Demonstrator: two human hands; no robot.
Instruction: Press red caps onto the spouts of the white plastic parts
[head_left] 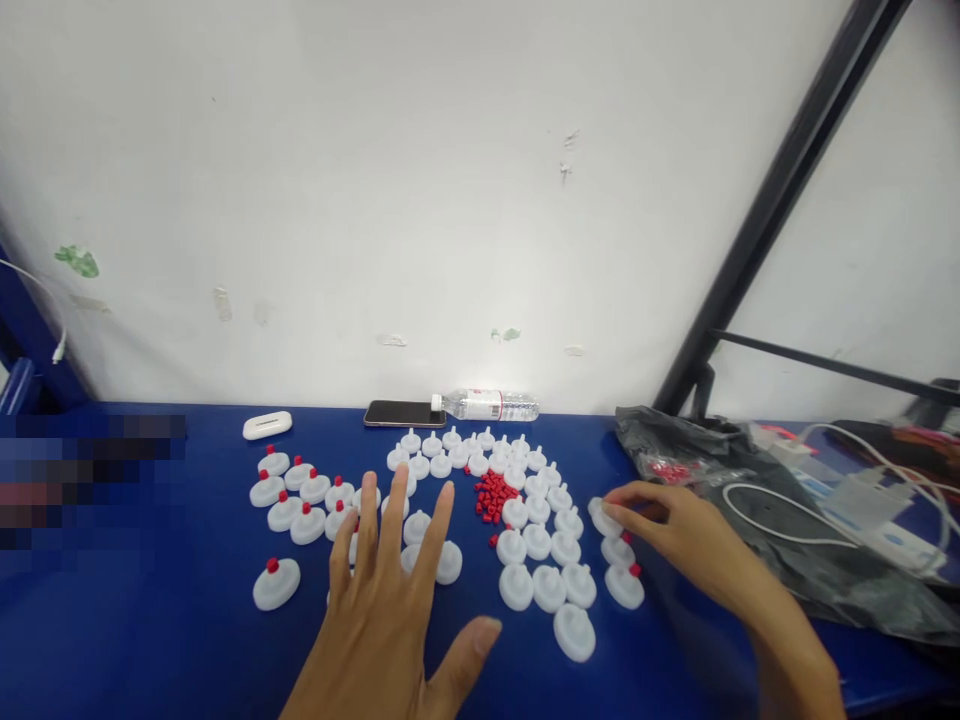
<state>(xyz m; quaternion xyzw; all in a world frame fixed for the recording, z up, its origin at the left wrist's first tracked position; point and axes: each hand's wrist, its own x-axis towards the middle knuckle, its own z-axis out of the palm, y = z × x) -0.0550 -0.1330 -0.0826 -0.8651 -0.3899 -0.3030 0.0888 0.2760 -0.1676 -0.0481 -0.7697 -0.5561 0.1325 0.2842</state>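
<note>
Left hand [386, 610] spreads palm-down over white caps [516, 588], fingers apart. Right hand [671, 515], angled inward, pinches one cap [603, 519] by thumb and fingertips. Bottle label [480, 404] too small to read.

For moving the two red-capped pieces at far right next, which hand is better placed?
Likely the right hand: its fingertips are at the white piece just beyond those red-capped pieces, while the left hand is spread farther left.

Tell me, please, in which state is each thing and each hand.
Left hand: open, fingers spread
Right hand: pinching a white disc
Discs at left: red-capped
Discs in middle: mostly bare-tipped
Red caps: mostly heaped
Bottle: on its side, capped
Phone: flat, screen dark
White case: closed
</note>
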